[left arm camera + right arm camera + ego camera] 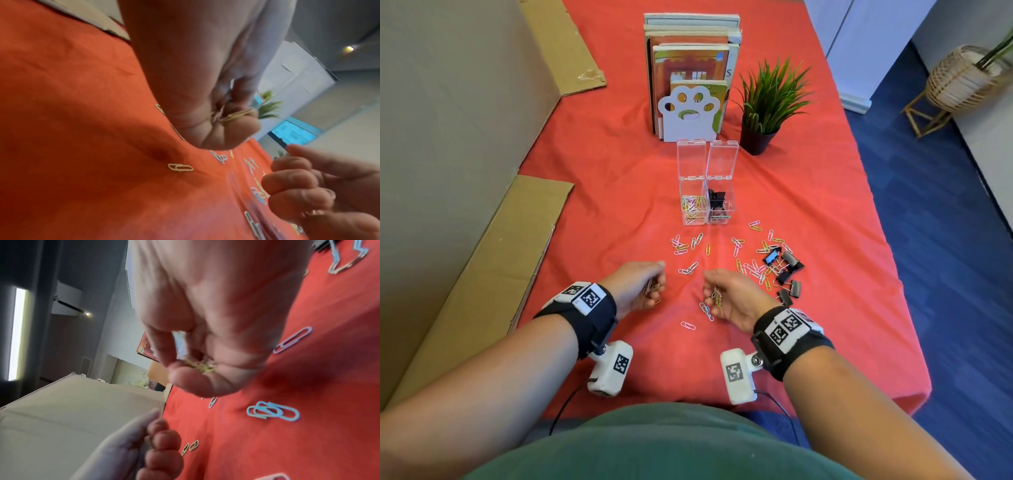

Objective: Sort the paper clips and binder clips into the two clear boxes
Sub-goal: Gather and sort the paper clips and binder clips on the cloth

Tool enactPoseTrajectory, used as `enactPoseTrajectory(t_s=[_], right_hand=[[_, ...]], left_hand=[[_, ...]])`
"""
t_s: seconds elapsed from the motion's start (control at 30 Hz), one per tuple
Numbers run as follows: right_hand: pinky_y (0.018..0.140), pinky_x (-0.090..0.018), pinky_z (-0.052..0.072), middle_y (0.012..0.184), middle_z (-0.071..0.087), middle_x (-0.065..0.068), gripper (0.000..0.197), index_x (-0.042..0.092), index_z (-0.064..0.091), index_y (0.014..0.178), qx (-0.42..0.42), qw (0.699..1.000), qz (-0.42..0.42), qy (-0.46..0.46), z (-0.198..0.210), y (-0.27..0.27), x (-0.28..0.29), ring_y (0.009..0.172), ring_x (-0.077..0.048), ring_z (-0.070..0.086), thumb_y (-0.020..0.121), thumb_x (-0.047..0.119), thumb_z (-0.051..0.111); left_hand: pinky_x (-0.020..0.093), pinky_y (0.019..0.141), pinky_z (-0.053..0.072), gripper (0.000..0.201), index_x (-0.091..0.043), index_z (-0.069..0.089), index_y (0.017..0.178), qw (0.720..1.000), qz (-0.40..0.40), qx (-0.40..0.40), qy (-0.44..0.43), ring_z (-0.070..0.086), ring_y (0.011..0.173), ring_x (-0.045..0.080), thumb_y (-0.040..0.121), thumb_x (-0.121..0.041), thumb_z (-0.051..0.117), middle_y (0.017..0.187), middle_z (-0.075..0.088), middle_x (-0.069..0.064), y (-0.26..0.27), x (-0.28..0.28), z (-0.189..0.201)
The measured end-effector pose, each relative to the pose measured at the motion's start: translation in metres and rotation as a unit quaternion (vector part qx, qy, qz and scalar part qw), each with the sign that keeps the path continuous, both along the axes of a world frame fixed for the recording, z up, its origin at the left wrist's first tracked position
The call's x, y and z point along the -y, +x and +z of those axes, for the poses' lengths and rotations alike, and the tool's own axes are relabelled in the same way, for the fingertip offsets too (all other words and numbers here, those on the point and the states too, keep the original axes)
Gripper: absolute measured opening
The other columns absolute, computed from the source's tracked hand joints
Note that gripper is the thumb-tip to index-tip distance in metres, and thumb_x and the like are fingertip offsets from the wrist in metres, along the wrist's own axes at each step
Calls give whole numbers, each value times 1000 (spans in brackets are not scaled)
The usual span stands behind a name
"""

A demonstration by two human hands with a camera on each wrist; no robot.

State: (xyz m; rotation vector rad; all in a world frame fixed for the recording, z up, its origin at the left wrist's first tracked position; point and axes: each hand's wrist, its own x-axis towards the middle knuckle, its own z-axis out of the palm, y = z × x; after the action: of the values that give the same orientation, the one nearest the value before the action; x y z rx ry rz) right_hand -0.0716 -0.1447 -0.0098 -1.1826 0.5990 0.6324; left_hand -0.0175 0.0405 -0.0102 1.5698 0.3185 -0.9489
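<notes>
Left grip: your left hand (pixel 635 286) hovers low over the counter (pixel 592 212), fingers curled around a small bunch of paper clips (pixel 232 116); the wrist view shows them bunched in the fist.
Right grip: your right hand (pixel 736 296) is curled the same way, with a few yellowish clips (pixel 200 365) held between fingers and thumb.
Hands: they sit near each other at the near end of the red cloth, apart, with a pair of loose clips (pixel 688 269) on the cloth between them.
Loose paper clips: coloured ones are scattered in front of you, thickest to the right; one lies alone (pixel 687 325) near your wrists.
Binder clips: a cluster of black ones (pixel 787 270) lies at the right of the scatter, mixed with paper clips.
Left clear box: the one (pixel 692 205) with its lid up holds coloured paper clips.
Right clear box: this one (pixel 720 205), touching the first, lid up, holds black binder clips.
Behind the boxes: a row of books (pixel 690 68) in a paw-shaped bookend, with a potted plant (pixel 768 102) beside it.
</notes>
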Motion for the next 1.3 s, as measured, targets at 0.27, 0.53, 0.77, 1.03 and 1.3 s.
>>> enactPoseTrajectory(t_s=[0.27,0.53,0.77,1.03,1.3], right_hand=[[93,-39,47,118,57,-21,34,2,54,111,148,723,350,-577,-22,-7,-11,110,-36,57,88,28,54],[93,-37,45,121,57,-20,30,-1,52,113,149,709,395,-566,-21,-7,-14,112,-34,56,90,15,43],[36,-16,30,54,48,-1,17,15,48,68,-26,999,-1,-30,2,0,20,38,-10,43,82,8,41],[77,-32,49,93,65,-15,16,9,63,91,86,825,306,-467,-7,2,-5,89,-29,62,87,18,50],[95,-37,43,121,55,-19,35,-3,49,119,240,623,424,-612,-11,-10,-21,114,-32,51,88,-2,34]], left_hand=[[28,82,44,17,-15,65,88,801,-335,325,376,60,96,24,77,-27,68,96,67,6,-4,-12,-12],[28,65,39,27,-11,51,53,810,-370,265,369,62,84,35,80,-15,51,77,64,22,-8,-6,-7],[16,42,37,10,-14,46,61,993,-17,-98,-64,42,42,14,53,-16,39,51,48,2,7,-15,12],[19,46,33,29,-19,53,61,988,23,95,118,39,47,13,86,-33,58,54,42,-4,15,-15,-5],[29,83,44,16,-16,69,90,805,-274,366,379,62,96,26,76,-25,67,96,69,7,9,-22,-17]])
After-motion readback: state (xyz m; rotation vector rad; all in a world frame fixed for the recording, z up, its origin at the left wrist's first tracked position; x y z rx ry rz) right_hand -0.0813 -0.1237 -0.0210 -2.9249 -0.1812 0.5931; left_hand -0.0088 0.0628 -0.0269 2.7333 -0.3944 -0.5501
